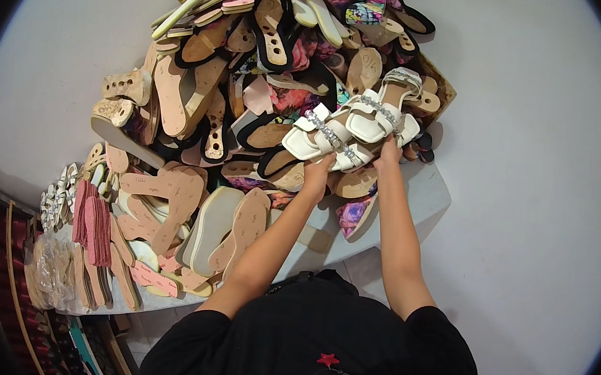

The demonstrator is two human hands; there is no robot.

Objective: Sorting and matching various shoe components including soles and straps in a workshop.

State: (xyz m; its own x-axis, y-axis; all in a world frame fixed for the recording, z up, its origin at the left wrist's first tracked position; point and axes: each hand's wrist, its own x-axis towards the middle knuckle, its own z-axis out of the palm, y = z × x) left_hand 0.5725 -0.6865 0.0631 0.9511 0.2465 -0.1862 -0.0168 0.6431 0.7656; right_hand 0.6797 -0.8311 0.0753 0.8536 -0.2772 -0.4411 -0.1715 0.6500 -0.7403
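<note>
Several white sandals with square toes and jewelled straps are bunched together over the pile. My left hand [317, 175] is closed around the near side of the left white sandals [303, 139], its fingers partly hidden beneath them. Gripping from below, my right hand [390, 152] is closed on the right white sandals [369, 122], which lean against the left ones. Directly under and around both hands lie loose shoe soles and floral wedge pieces, among them a purple floral wedge [354, 216] just below my hands.
A tall heap of footbeds and black-edged soles [271, 31] covers the table [424, 198]. Pink-beige insoles [171, 190] spread at the left, beside stacked pink strips [93, 223] and clear plastic bags [54, 269]. A pale wall [530, 172] bounds the right side.
</note>
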